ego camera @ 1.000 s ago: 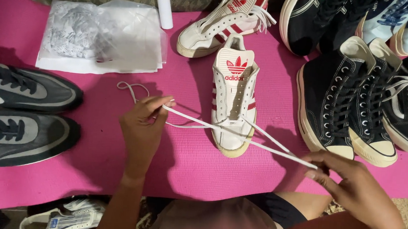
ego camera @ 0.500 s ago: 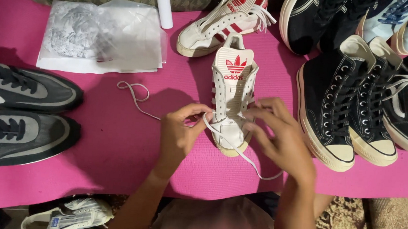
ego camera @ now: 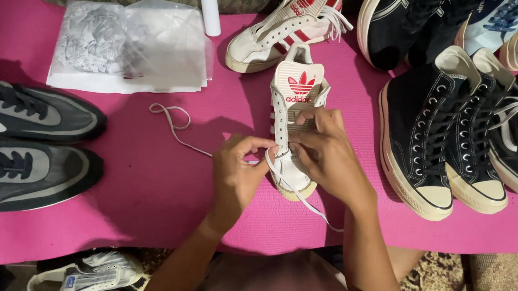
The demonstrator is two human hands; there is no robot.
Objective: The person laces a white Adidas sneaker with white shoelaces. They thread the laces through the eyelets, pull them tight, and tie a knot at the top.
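A stack of clear plastic packets (ego camera: 130, 45) lies flat near the far left corner of the pink mat (ego camera: 148, 192), rectangular, with grey crumpled contents showing through over white backing. A white oblong tongue label (ego camera: 299, 82) with red stripes and a red emblem stands on the white sneaker (ego camera: 293, 126) at the mat's middle. A small blue tag (ego camera: 69, 281) sits on a white shoe (ego camera: 92, 270) below the mat's near edge.

both hands pinch a white lace (ego camera: 295, 192) at a white sneaker (ego camera: 294, 127).
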